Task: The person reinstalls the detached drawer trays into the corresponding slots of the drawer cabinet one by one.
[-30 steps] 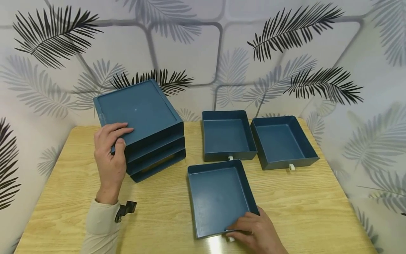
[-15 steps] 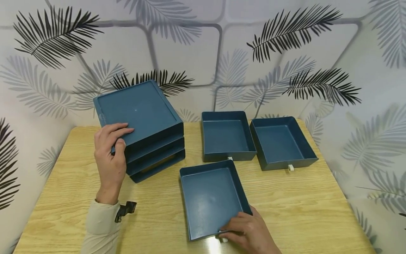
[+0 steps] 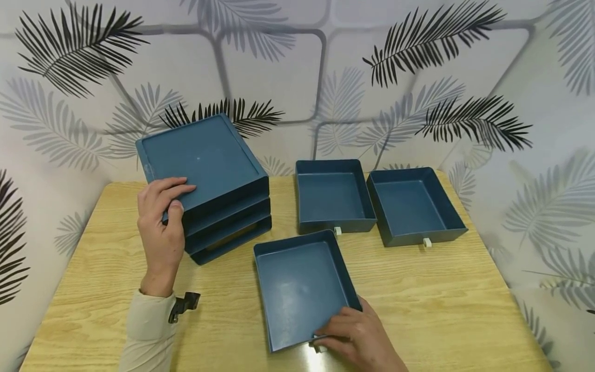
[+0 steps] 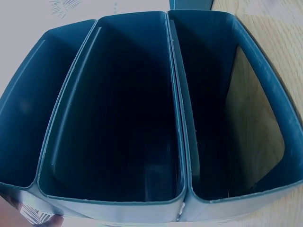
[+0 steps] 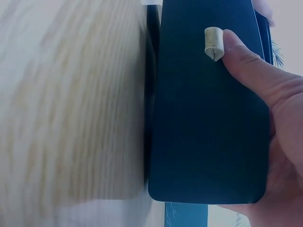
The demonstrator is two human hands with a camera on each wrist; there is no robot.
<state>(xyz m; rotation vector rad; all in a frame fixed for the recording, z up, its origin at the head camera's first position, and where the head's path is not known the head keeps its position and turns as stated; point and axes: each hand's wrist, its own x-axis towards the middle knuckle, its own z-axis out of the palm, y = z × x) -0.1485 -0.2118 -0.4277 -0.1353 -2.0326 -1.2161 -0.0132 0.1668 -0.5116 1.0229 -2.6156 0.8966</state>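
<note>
At the left of the head view stands a dark blue desktop drawer cabinet (image 3: 200,160), its several open slots facing front right; in the left wrist view these slots (image 4: 113,109) look hollow. My left hand (image 3: 160,222) holds the cabinet's left top edge, fingers lying on the top, thumb down by the near corner. My right hand (image 3: 355,336) grips a shallow blue drawer (image 3: 302,289) by its front right corner. In the right wrist view the thumb presses the drawer's front panel (image 5: 208,123) beside a small white pull tab (image 5: 214,42); the other fingers are mostly hidden behind the panel.
Two more blue drawers, a middle one (image 3: 332,199) and a right one (image 3: 416,204), sit side by side at the back of the wooden table (image 3: 446,305), white tabs facing front. Behind the table rises a leaf-patterned backdrop (image 3: 274,72).
My right hand has carried the drawer leftward across the table, bringing it nearer the cabinet. The left hand, the cabinet and the other two drawers keep their places.
</note>
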